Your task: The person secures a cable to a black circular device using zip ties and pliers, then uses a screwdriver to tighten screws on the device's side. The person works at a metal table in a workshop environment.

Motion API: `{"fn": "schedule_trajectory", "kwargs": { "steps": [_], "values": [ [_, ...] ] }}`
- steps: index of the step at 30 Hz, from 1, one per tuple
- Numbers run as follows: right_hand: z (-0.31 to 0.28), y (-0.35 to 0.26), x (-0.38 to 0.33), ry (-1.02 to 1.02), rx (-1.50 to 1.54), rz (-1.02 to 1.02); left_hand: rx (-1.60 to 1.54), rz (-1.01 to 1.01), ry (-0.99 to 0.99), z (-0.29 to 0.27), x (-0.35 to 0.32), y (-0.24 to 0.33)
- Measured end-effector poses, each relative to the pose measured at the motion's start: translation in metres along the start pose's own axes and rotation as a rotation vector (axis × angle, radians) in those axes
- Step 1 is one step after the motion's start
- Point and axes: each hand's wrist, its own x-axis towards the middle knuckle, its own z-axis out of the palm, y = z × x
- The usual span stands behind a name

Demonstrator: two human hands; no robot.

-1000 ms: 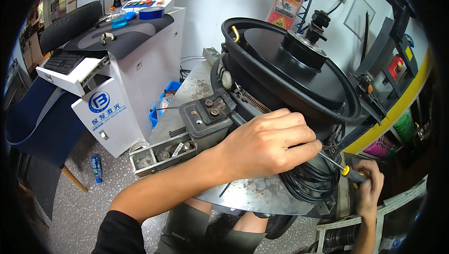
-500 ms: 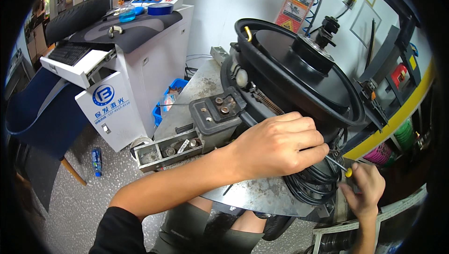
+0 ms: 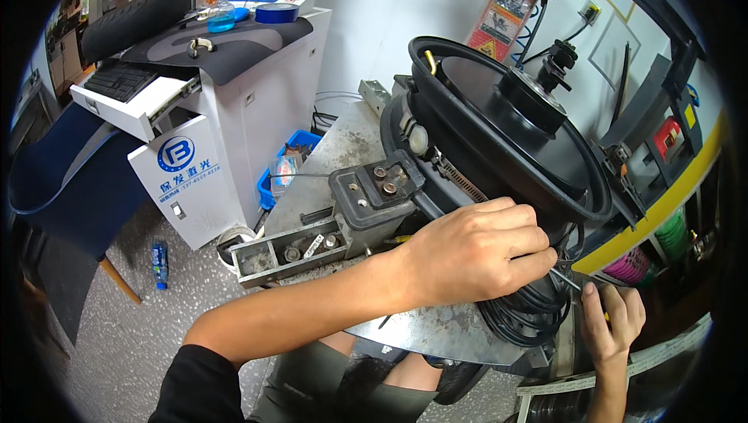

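A big black round motor housing [image 3: 499, 127] lies tilted on a worn metal bench [image 3: 343, 150]. My left hand [image 3: 475, 255] reaches across from the lower left and rests curled against the housing's lower rim, fingers pinched by a bundle of black cables [image 3: 530, 310]. My right hand [image 3: 612, 322] comes up at the lower right, closed around a yellow-handled screwdriver [image 3: 567, 280] whose thin metal shaft points up-left at the left fingertips. Whether the left fingers hold anything is hidden. A grey terminal block [image 3: 374, 189] with bolts sits left of my left hand.
A metal tray [image 3: 284, 248] with small nuts and bolts sits at the bench's front left. A white machine cabinet [image 3: 226, 111] with an open keyboard drawer stands to the left, beside a dark blue chair [image 3: 70, 189]. A small bottle [image 3: 160, 263] lies on the floor. A yellow-edged frame [image 3: 670, 189] runs right.
Both hands stay at the housing's lower rim. The camera has drifted, so the housing and bench sit slightly higher and further right in view; the screwdriver remains pointed at the left fingertips.
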Motion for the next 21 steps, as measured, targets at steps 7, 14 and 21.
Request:
{"fn": "schedule_trajectory", "kwargs": {
  "steps": [7, 14, 21],
  "values": [
    [-0.003, 0.009, 0.005, -0.376, 1.135, 0.883, 0.012, 0.007, -0.042, -0.004, 0.0, -0.001],
    [0.009, -0.005, -0.009, -0.164, 0.401, 0.42, -0.011, 0.0, -0.033, -0.002, -0.001, -0.003],
    [0.005, -0.001, 0.008, -0.165, 0.429, 0.412, -0.019, -0.02, -0.024, -0.004, 0.0, -0.001]
  ]
}}
